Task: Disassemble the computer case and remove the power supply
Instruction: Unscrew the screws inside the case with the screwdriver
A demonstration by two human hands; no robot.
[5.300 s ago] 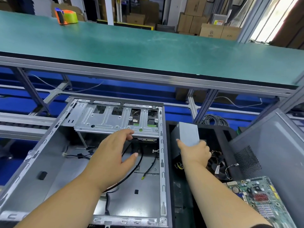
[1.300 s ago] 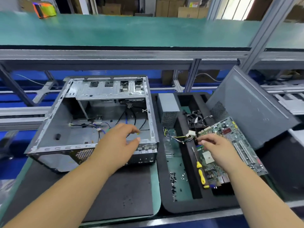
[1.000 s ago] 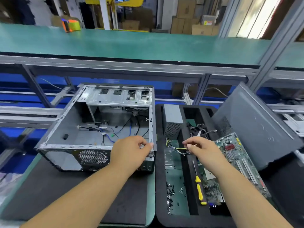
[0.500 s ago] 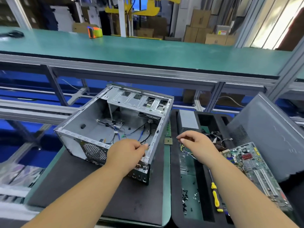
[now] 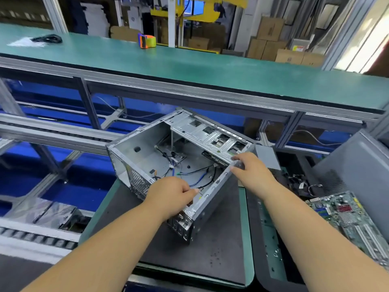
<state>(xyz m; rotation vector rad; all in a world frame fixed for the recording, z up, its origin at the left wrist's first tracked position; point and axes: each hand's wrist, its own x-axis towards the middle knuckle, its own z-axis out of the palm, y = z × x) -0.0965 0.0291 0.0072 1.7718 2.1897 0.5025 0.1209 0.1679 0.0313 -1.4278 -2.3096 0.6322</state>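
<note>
Bare matt metal case [image 5: 134, 157], perhaps rubber mat [image 5: 210, 249], cardboard boxes [image 5: 269, 28]

Looks like a warehouse or factory floor, pretty cluttered in the back. A long green-topped shelf [image 5: 210, 68] on a grey aluminium frame [image 5: 189, 95] runs across the whole view, well beyond the fingers, with blue panels [image 5: 63, 98] showing underneath between the struts. Sitting on it, far off, there's an orange-and-yellow tape dispenser [image 5: 147, 40] and a bundle of black cable [image 5: 49, 39] on something white. Behind that, stacks of cardboard boxes [image 5: 271, 39] and some yellow machinery [image 5: 202, 9] by a white column [image 5: 171, 22]. Bright daylight pours in from a window [image 5: 366, 43] at the far right. A roller conveyor [image 5: 37, 239] runs along the lower left, and the table [image 5: 246, 239] has a dark mat [image 5: 210, 249] on its green top.
</note>
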